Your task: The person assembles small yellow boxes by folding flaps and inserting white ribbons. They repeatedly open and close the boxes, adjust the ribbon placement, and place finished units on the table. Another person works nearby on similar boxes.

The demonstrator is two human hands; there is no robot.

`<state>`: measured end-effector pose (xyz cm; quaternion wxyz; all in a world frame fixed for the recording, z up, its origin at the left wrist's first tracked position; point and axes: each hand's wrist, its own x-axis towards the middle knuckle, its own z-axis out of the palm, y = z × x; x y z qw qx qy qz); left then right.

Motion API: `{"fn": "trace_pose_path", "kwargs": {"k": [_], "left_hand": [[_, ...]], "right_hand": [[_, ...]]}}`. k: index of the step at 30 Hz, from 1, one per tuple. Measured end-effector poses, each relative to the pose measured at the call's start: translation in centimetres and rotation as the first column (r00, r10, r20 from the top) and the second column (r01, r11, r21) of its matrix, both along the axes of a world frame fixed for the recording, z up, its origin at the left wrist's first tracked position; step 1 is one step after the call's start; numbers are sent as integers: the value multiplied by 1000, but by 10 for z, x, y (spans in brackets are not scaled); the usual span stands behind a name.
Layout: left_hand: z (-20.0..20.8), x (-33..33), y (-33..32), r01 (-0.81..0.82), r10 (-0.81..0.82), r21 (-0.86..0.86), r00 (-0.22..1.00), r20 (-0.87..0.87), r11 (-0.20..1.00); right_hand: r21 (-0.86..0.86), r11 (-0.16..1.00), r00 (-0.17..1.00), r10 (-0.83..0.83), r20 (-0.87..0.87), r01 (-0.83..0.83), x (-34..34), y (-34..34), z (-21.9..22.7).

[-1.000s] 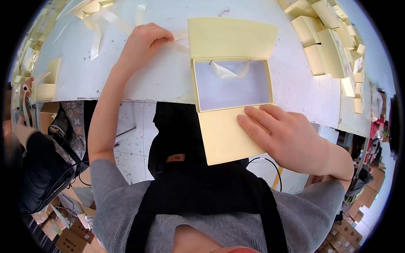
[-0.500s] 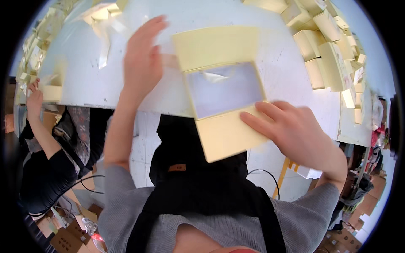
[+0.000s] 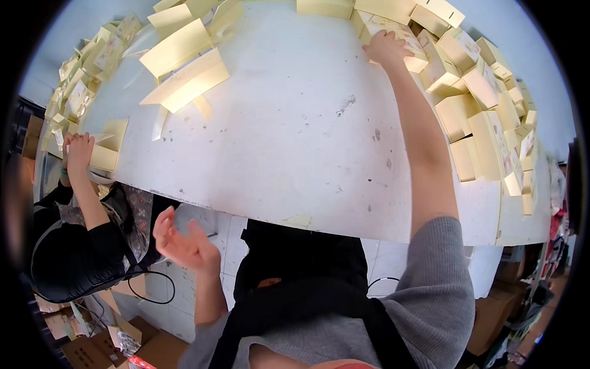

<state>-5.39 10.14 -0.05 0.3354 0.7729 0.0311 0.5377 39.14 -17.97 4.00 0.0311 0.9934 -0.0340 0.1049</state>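
Note:
My left hand (image 3: 187, 240) is raised in front of the table's near edge, left of my body. Its fingers are apart and slightly bent, with nothing in them. Stretched far forward, my right hand (image 3: 388, 48) rests on a closed pale yellow box (image 3: 393, 31) with a printed lid. Its fingers are spread over the lid near the box's front left corner. This box lies at the left side of a pile of similar pale yellow boxes (image 3: 488, 141). The underside of my right hand is hidden.
Open yellow boxes (image 3: 184, 80) with raised flaps stand at the far left of the white table (image 3: 295, 154). More boxes (image 3: 101, 52) line the left edge. Another person's hands (image 3: 78, 150) work at a box on the left. Cardboard cartons (image 3: 92, 353) lie below.
The open box before me is gone from that spot. My right hand has moved far forward onto the closed box. My left hand has drawn back toward me. The view has shifted.

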Motion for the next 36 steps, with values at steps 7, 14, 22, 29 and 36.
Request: {"fn": "trace_pose_path", "kwargs": {"k": [7,14,22,29,36], "left_hand": [[18,62,-49,305,-293,14,925,-243,952],[29,49,-49,639,-381,288,698,-606,713],[40,49,-23,740,-482,298,636,-603,603],[6,48,-21,357,-559,-537,783,-274,764],[-2,72,-29,231,-438,-924,895,79,306]], "right_hand": [[4,642,642,767,-17,-767,-258,45,13],[506,457,547,837,34,-731,-284,11,9],[985,161,506,846,-170,61,-256,11,11],[981,157,529,825,-196,118,-272,13,6],[924,-96,637,698,327,-369,-285,-6,-26]]}}
